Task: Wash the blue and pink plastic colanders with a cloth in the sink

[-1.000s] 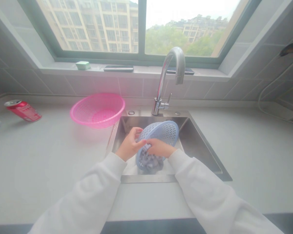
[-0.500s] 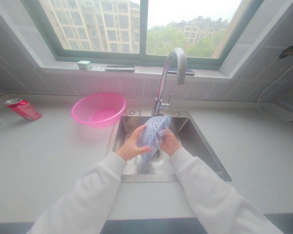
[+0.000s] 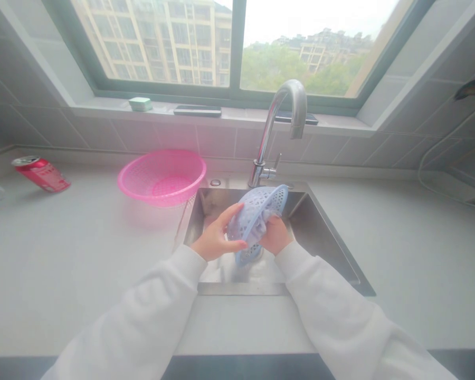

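Note:
Over the steel sink (image 3: 324, 248) I hold a light blue perforated basket (image 3: 257, 211), tipped on its side with its underside facing me. My left hand (image 3: 217, 237) grips the basket's left rim, thumb across the outside. My right hand (image 3: 275, 235) is closed against the basket's inner side, pressing something grey that I cannot make out. Both sleeves are white.
A chrome tap (image 3: 281, 121) arches over the sink's back. A pink basket (image 3: 162, 177) stands on the counter left of the sink. A red can (image 3: 41, 174) lies on its side at far left. A green block (image 3: 140, 104) and two dark flat items rest on the window sill.
The blue basket was turned from mouth-toward-me to on its side and lifted slightly; my right hand moved from its front rim to behind it. The view shifted a little.

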Tool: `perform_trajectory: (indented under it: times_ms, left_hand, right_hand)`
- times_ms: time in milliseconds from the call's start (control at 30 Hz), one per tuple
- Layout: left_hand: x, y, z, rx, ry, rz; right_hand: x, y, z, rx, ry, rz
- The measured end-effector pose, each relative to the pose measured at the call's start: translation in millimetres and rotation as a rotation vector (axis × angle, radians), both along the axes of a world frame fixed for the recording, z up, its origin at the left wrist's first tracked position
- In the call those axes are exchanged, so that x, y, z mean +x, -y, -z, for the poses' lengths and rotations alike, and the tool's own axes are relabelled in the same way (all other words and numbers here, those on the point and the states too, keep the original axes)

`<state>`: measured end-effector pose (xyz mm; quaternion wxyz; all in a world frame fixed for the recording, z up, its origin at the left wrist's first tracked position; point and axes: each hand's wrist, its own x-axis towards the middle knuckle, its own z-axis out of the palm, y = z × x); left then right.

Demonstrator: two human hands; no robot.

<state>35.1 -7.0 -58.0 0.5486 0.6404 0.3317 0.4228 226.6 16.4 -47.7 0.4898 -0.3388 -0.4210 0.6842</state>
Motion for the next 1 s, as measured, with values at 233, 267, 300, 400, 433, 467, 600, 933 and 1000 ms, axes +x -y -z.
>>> perform_trajectory:
  times_ms: [233,267,300,400,433,467,600,933,1000]
  left_hand:
    - [0.6,-0.3,0.8,-0.023,0.034,-0.078]
    - [1.2,-0.5,0.9,-0.044,0.031,-0.085]
    - [1.6,-0.8,1.0,-0.062,0.026,-0.087]
    - [1.6,-1.7,0.7,-0.069,0.007,-0.074]
    - [0.9,-1.9,0.4,-0.06,0.0,-0.07]
    - [0.1,-2.1,0.1,-0.049,-0.01,-0.064]
    - [-1.9,-1.2,-1.6,-0.012,-0.016,-0.042]
    - [1.7,3.3,-3.1,0.04,0.021,-0.083]
    - [-0.5,2.9,-1.3,0.083,-0.001,-0.107]
  right_hand:
    - [-8.2,9.6,5.5,0.117,0.367,-0.195]
    - [-7.7,9.5,6.8,0.135,0.458,-0.234]
    - [-7.5,9.2,7.8,0.133,0.518,-0.266]
    - [-6.5,7.6,7.3,0.038,0.453,-0.277]
    - [-5.4,6.4,6.0,0.005,0.363,-0.231]
    - [-3.6,4.6,4.4,-0.017,0.257,-0.169]
    - [10.1,-8.4,0.1,-0.05,-0.073,0.054]
    - [-3.3,1.8,-4.1,-0.016,0.025,-0.122]
    - [-7.4,4.7,-4.4,0.048,0.143,-0.244]
